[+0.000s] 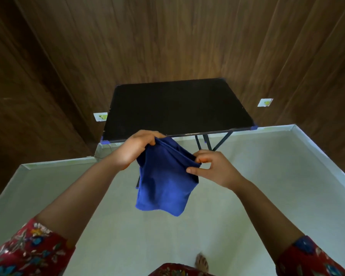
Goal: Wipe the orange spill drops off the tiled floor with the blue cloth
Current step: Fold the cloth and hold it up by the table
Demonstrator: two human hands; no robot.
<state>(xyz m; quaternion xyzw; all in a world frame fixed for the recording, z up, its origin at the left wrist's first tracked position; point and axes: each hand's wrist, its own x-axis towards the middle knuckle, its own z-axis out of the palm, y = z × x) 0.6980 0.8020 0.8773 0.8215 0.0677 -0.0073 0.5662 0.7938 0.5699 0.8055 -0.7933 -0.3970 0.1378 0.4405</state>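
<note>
The blue cloth (163, 182) hangs folded in the air in front of me, above the pale floor (247, 196). My left hand (135, 148) pinches its upper left corner. On the upper right edge, my right hand (213, 166) grips the cloth between thumb and fingers. I see no orange drops on the visible floor.
A small black folding table (177, 108) stands just ahead against the brown wood-panelled wall (167, 36). White sockets sit on the wall at left (100, 116) and right (265, 102). A pale skirting (317, 152) edges the floor. My bare foot (202, 264) shows at the bottom.
</note>
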